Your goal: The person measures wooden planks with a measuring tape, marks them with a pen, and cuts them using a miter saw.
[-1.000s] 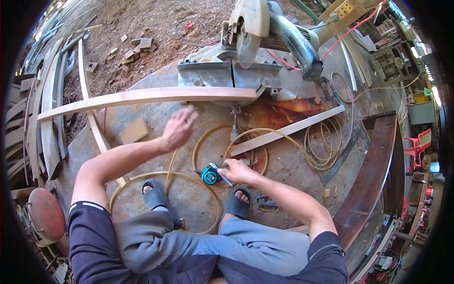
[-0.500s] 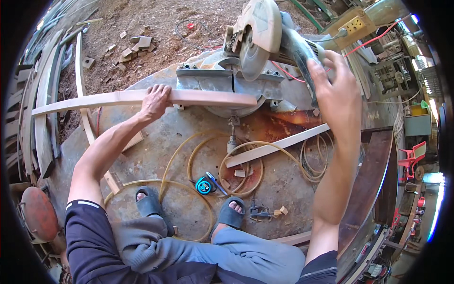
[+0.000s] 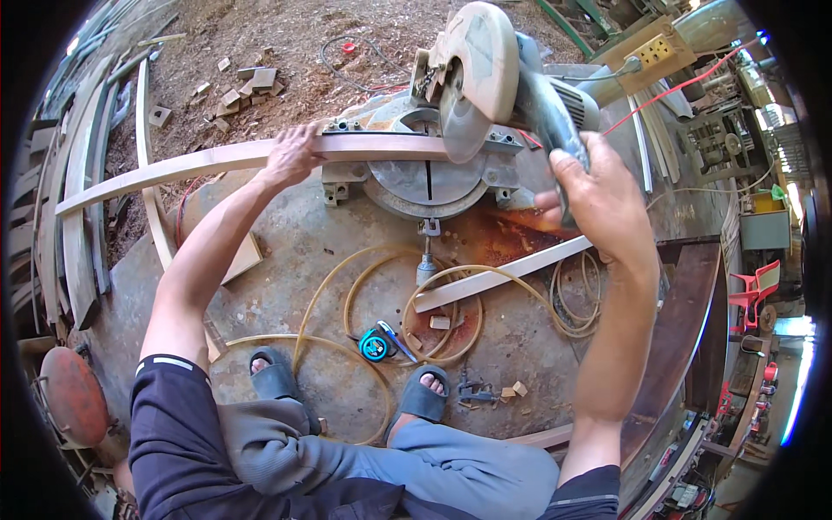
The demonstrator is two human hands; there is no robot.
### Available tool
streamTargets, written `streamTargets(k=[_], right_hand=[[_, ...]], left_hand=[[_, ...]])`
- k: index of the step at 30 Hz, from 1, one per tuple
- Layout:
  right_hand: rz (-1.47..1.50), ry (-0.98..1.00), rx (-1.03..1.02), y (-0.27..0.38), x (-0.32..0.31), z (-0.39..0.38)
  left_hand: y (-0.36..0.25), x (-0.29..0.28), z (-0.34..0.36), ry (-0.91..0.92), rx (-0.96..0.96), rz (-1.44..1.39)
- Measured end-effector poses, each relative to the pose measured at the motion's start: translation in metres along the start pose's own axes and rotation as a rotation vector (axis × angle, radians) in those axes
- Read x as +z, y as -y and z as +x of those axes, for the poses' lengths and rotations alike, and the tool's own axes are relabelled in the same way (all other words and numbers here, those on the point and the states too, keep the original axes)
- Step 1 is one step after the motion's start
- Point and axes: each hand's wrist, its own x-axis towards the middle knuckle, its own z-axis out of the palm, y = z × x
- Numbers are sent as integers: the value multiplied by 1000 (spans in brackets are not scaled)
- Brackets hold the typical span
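A long pale wooden board (image 3: pixel 208 159) lies across the bed of a miter saw (image 3: pixel 431 184), against its fence. My left hand (image 3: pixel 293 154) is closed over the board, left of the saw. The board's right end reaches the raised round blade (image 3: pixel 464 126), which is partly covered by a dusty guard (image 3: pixel 485 52). My right hand (image 3: pixel 607 195) is wrapped round the saw's dark handle (image 3: pixel 559 130). Some of its fingers show blurred on the handle's left side.
A yellowish hose (image 3: pixel 347 295) coils over the floor near my sandals. Inside it lie a teal tape measure (image 3: pixel 373 345) and a pen. A white wooden strip (image 3: pixel 507 276) lies right of them. Offcuts (image 3: pixel 251 87) and sawdust cover the ground beyond; planks (image 3: pixel 78 234) lie at left.
The board has moved away from me, up onto the saw bed against the fence, with my left hand on it. My right hand has come down and closed on the saw handle.
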Motion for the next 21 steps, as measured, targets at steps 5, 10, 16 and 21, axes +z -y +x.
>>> streamTargets(k=[5, 10, 16, 21], right_hand=[[71, 170, 193, -15, 6, 6], [144, 145, 128, -37, 13, 5], [157, 111, 109, -39, 20, 0], [172, 94, 82, -53, 27, -5]], left_hand=[[-31, -6, 16, 144, -24, -11], [-15, -2, 15, 94, 85, -70], [-9, 0, 15, 75, 99, -95], [-5, -8, 15, 113, 153, -107]])
